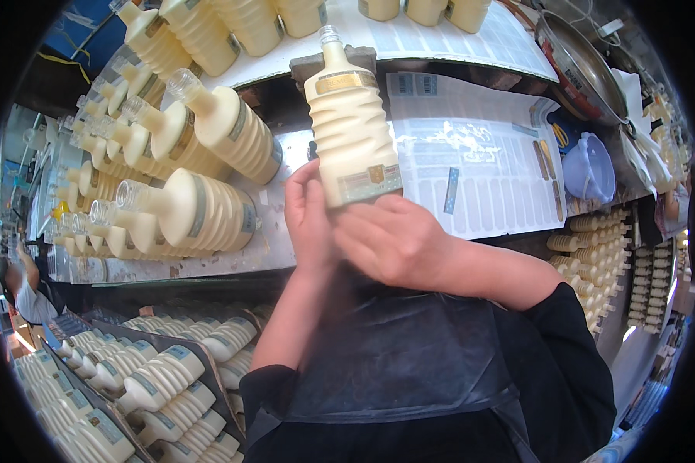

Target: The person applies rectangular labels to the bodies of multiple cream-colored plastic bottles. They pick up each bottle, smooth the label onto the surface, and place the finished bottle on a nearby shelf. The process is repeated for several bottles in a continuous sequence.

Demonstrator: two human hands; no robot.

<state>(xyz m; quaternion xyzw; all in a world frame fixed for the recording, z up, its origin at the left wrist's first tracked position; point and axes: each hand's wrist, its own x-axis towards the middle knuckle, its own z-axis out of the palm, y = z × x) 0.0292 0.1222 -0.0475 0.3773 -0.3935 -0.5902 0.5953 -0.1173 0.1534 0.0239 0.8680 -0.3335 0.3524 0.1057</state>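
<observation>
A cream-coloured bottle (351,131) with wavy ridged sides and a clear threaded neck lies in front of me, its neck pointing away. It bears a gold label near the shoulder and a silvery band with a gold emblem near the base. At the lower left edge of the bottle, my left hand (310,220) is closed against it, thumb and fingers curled. My right hand (398,241) bends round the bottle's base, with its slightly blurred fingers reaching toward my left palm. A grey support block (300,69) sits beneath the bottle's shoulder.
Several similar bottles (208,212) stand crowded at the left; more line the raised shelf (409,42). Right of the bottle lies a backing sheet (486,197) with a loose label strip (451,190). A pale blue bucket (589,171) hangs beyond. Bottle-filled crates (201,347) are at lower left.
</observation>
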